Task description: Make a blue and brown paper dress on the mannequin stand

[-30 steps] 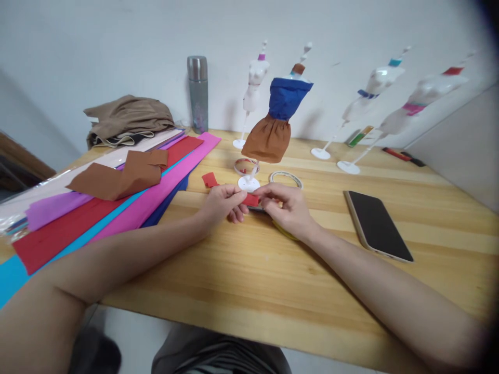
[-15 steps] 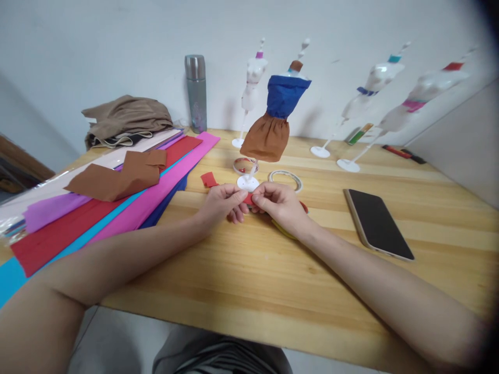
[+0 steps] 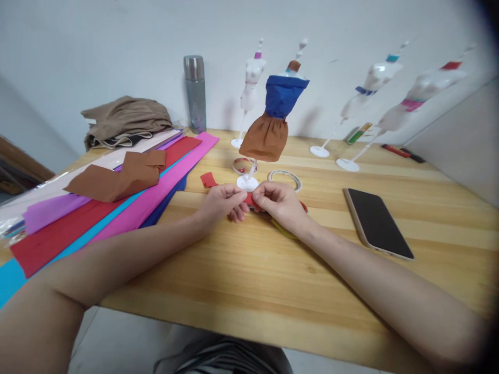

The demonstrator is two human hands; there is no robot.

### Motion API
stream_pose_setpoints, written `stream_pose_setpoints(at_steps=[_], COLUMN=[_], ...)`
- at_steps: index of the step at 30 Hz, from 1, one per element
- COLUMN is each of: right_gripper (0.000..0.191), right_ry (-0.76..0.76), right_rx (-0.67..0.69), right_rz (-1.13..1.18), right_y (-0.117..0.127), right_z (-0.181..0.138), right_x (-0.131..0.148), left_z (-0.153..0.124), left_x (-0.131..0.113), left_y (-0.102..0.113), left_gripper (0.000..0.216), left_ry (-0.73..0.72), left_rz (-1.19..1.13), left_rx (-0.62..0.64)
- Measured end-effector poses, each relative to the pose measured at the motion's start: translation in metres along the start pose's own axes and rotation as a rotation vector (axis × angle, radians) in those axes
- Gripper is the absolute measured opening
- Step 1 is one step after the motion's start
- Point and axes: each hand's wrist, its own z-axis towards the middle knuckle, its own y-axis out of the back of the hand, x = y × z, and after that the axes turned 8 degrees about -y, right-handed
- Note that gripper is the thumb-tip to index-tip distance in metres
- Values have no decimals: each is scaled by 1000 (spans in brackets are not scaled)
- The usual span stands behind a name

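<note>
Between my two hands is a small piece of red paper (image 3: 250,199), pinched at both ends. Thumb and fingers of my left hand (image 3: 224,201) close on its left end. My right hand (image 3: 278,202) grips the other end and covers part of a yellow-handled tool (image 3: 284,228) on the table. Just behind my hands stands a mini mannequin in a blue paper top (image 3: 284,97) and a gathered brown skirt (image 3: 265,136), on a white round base (image 3: 247,183). A red paper scrap (image 3: 208,179) lies left of the base.
Tape rolls (image 3: 285,179) lie around the base. Several bare mannequins (image 3: 253,78) stand along the wall. Coloured paper sheets (image 3: 156,189) and a brown paper piece (image 3: 125,176) cover the left side, near folded cloth (image 3: 127,117) and a flask (image 3: 195,93). A phone (image 3: 378,222) lies on the right.
My hands stay in nearly the same place, still pinching the red paper. The view has shifted very slightly.
</note>
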Motion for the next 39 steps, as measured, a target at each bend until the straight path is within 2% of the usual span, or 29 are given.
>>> stream_pose_setpoints(at_steps=[8, 23, 27, 33, 37, 39], right_gripper=[28, 29, 28, 23, 24, 24], right_ry=[49, 82, 108, 115, 115, 104], right_rx=[23, -59, -92, -57, -110, -95], right_rz=[-57, -215, -211, -237, -151, -115], right_y=[3, 1, 1, 2, -3, -4], right_z=[-1, -2, -3, -4, -5, -6], right_x=[0, -1, -2, 0, 0, 1], left_z=[2, -1, -2, -3, -3, -3], left_x=[1, 0, 0, -2, -2, -2], left_y=[0, -1, -2, -3, -1, 0], left_gripper=[12, 11, 13, 17, 15, 16], left_ry=[4, -14, -27, -22, -51, -55], left_rz=[-37, 19, 73, 145, 144, 152], left_rx=[-4, 16, 36, 29, 54, 57])
